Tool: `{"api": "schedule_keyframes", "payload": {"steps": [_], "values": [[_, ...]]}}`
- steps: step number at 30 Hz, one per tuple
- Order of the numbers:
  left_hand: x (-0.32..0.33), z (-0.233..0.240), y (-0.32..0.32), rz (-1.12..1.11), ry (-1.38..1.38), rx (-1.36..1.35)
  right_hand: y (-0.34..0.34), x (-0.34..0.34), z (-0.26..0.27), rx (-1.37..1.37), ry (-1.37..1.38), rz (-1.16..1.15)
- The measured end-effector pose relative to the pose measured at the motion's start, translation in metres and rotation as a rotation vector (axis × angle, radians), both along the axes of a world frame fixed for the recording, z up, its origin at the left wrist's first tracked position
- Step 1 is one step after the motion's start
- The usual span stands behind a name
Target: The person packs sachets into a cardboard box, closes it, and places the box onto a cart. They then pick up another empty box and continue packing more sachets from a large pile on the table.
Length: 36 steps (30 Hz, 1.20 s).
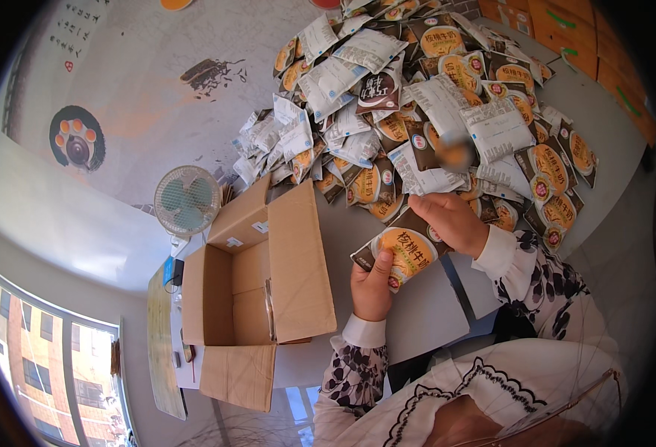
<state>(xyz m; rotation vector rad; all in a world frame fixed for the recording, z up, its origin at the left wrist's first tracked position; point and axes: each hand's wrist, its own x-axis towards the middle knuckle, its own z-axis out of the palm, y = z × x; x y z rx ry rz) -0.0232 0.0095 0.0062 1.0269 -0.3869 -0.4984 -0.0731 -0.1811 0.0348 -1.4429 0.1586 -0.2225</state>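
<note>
Between both hands is a brown and orange milk pouch (412, 246), its printed front facing up. My left hand (372, 288) grips its near left end, thumb on top. At the opposite end my right hand (453, 220) pinches the upper edge, and its fingers behind the pouch are hidden. Just beyond the hands a large heap of similar pouches (372, 179) covers much of the table, some turned with their white printed backs (498, 128) upward. One darker brown pouch (381, 89) lies among them. To the left stands a cardboard box (250, 290) with its flaps spread; one pouch-like edge shows inside.
A small desk fan (186, 200) stands behind the box at the left, near a black adapter (177, 272). Orange cartons (562, 33) with green strips are stacked at the far right. A decorated wall (138, 100) rises behind the heap, and a window (49, 357) is at lower left.
</note>
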Motion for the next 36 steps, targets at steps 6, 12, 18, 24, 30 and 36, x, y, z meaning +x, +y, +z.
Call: {"api": "schedule_keyframes", "payload": {"steps": [6, 12, 18, 24, 30, 36], "values": [[0.004, -0.005, 0.002, 0.109, -0.001, 0.092, -0.001, 0.005, -0.004, 0.023, -0.102, 0.08], [0.0, -0.001, 0.001, 0.045, -0.034, 0.023, 0.001, 0.001, 0.004, 0.028, -0.001, 0.124], [0.0, -0.001, -0.001, 0.116, 0.015, 0.135, -0.007, 0.011, -0.016, 0.22, -0.056, 0.089], [-0.007, 0.014, -0.01, 0.065, 0.194, -0.163, 0.014, 0.012, -0.024, 0.592, -0.156, 0.294], [-0.014, 0.003, 0.002, -0.212, 0.097, -0.025, 0.013, 0.005, -0.017, 0.623, -0.135, 0.19], [-0.006, 0.013, 0.003, -0.287, 0.175, -0.186, 0.012, -0.006, 0.001, 0.33, -0.079, 0.231]]}}
